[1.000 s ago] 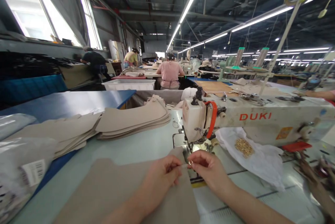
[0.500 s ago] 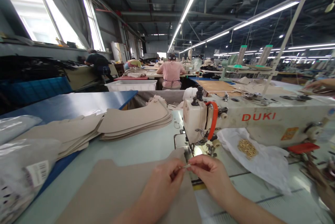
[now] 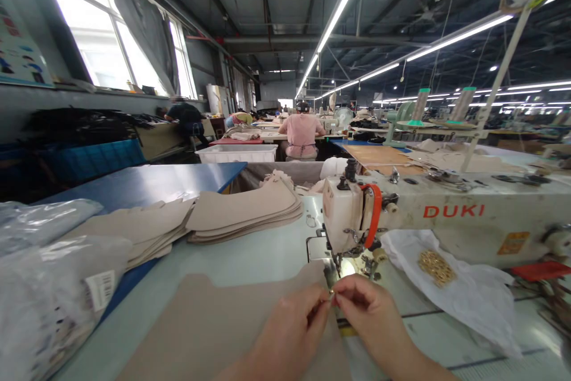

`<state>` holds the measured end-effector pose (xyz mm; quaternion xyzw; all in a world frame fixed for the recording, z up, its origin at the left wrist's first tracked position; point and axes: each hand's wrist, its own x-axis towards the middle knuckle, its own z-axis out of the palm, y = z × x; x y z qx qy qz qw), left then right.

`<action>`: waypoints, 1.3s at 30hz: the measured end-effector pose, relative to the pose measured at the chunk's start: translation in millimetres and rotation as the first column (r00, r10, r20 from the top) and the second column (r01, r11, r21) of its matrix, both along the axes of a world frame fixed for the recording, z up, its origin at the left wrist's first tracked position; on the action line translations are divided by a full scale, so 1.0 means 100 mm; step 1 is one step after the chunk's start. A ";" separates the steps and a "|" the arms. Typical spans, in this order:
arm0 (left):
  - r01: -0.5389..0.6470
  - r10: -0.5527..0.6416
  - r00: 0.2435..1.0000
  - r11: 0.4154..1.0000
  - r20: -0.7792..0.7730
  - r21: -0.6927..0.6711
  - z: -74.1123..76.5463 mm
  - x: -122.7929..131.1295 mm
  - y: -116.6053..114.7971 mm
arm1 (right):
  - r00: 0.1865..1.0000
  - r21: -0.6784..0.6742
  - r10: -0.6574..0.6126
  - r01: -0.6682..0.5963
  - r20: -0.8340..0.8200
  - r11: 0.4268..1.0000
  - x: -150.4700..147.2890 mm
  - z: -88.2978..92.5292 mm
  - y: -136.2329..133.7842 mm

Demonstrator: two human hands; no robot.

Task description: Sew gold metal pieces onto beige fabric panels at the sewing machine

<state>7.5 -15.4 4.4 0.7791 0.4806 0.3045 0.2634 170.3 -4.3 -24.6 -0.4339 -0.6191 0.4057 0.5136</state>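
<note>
My left hand is closed in a pinch over the flat beige panel, which lies on the table left of the needle. My right hand is also pinched, its fingertips meeting those of the left. Between them shows a small pale strip with a tiny gold glint; its exact kind is too small to tell. Just behind the fingertips stands the sewing machine, its lamp lit by the needle. Gold rings lie heaped on a white bag to the right.
Stacked beige panels lie behind the work, with another pile to their left. Clear plastic bags fill the left edge. A blue table adjoins mine. Thread cones stand at the back right; a person in pink sits ahead.
The view has shifted, so everything sits a little lower and farther right. Both hands still pinch at the same place beside the needle; a gold glint now shows at the fingertips.
</note>
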 end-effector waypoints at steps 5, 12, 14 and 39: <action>0.112 -0.096 0.987 0.987 0.130 -0.119 -0.02 -0.02 0.03 | 0.996 0.045 -0.030 0.026 0.080 0.999 0.04 -0.02 0.02; 0.109 -0.016 0.949 0.954 0.314 -0.280 -0.12 -0.02 0.10 | 0.988 0.093 -0.067 0.054 0.142 0.994 0.00 0.00 0.00; 0.101 -0.013 0.952 0.957 0.307 -0.270 -0.13 -0.02 0.11 | 0.979 0.123 -0.047 0.023 0.199 0.992 -0.02 0.03 -0.03; 0.313 0.216 0.749 0.717 0.626 -0.623 -0.22 -0.07 0.38 | 0.923 -0.364 0.162 -0.293 -0.348 0.884 -0.04 0.01 0.19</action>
